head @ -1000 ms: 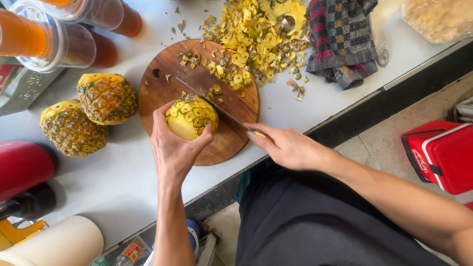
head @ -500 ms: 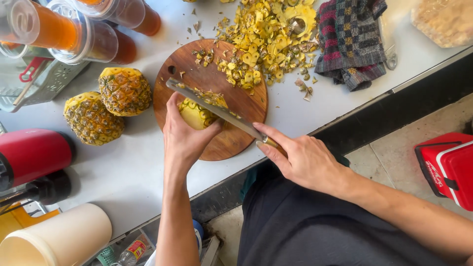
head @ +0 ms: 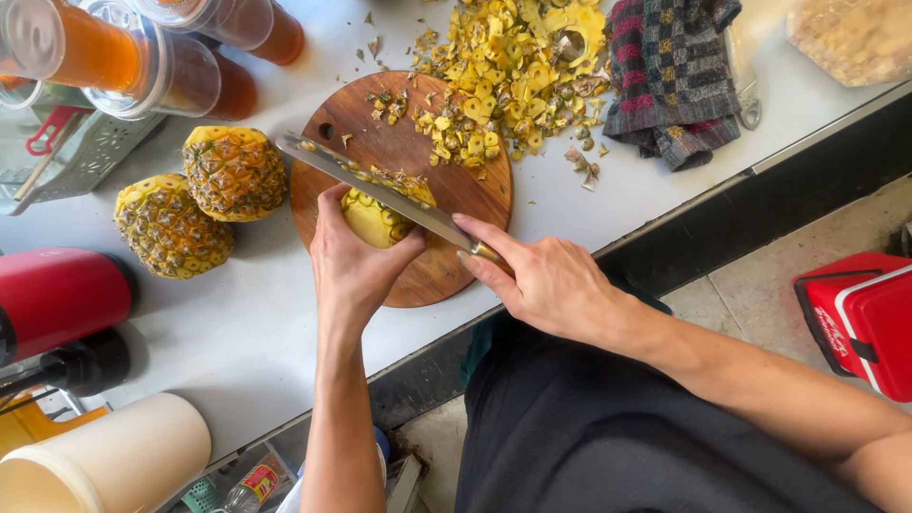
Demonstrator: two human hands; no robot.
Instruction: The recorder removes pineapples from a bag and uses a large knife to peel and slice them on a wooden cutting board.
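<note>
Pineapple [head: 375, 214] getting peeled on a round wooden board [head: 456, 180].

Left hand [head: 356, 261] is wrapped around the half-peeled fruit, pinning it to the board, while the right hand [head: 551, 280] is closed on the handle of a long knife [head: 380, 190] lying across the top of it. Two unpeeled pineapples [head: 204, 195] sit just left of the board, peel scraps [head: 508, 71] piled behind, checked cloth [head: 670, 81] beside those.

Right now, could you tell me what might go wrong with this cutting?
The long knife lies across the peeled pineapple just above the left hand, so a slip could cut its fingers. The wet fruit might also slide on the round wooden board, which reaches close to the counter edge.
</note>
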